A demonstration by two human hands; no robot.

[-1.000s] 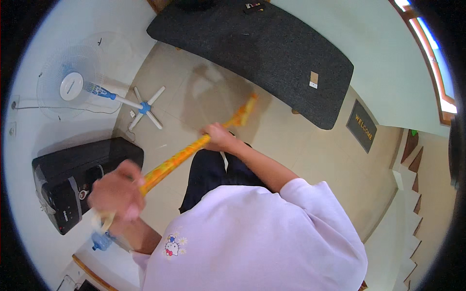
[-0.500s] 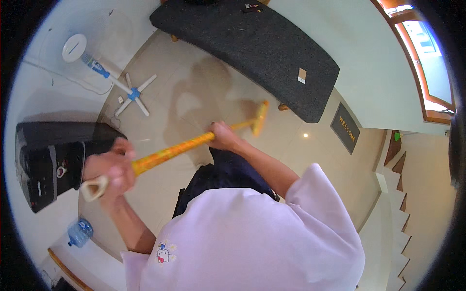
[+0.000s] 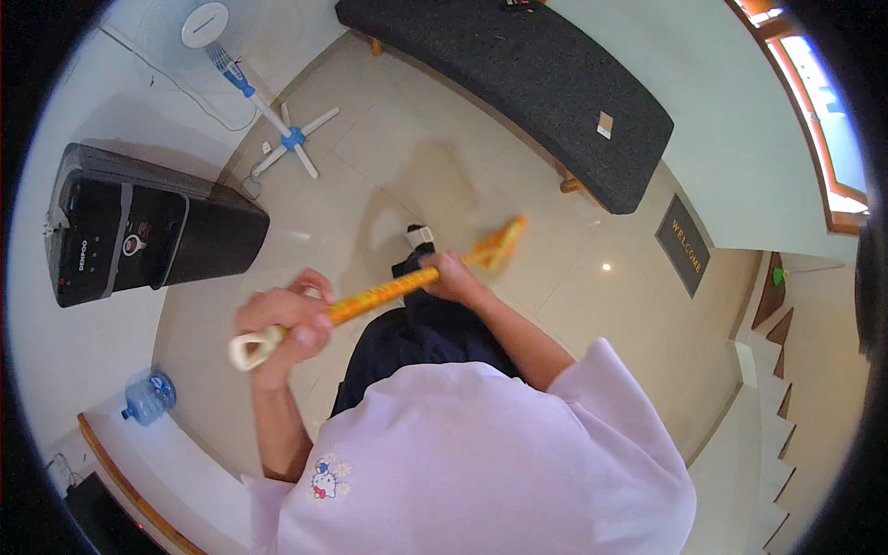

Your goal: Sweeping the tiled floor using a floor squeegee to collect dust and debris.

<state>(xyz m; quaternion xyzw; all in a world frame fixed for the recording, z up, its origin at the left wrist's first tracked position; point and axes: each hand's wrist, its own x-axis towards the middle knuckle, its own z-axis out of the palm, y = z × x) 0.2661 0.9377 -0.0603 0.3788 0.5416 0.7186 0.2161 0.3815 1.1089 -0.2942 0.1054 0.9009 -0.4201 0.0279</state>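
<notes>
Yellow-handled broom (image 3: pixel 388 294), probably light and stiff, slants over the tiled floor (image 3: pixel 555 305) before the dark bench (image 3: pixel 518 83). Left hand (image 3: pixel 282 324) wraps its upper end, right hand (image 3: pixel 450 275) grips mid-shaft; bristles blurred.

Broom handle (image 3: pixel 384 296): glossy yellow plastic. Floor tiles (image 3: pixel 388 157): smooth, polished, reflective. Bench top (image 3: pixel 518 83): dark matt fabric. Water dispenser (image 3: pixel 139 231): glossy black plastic.
</notes>
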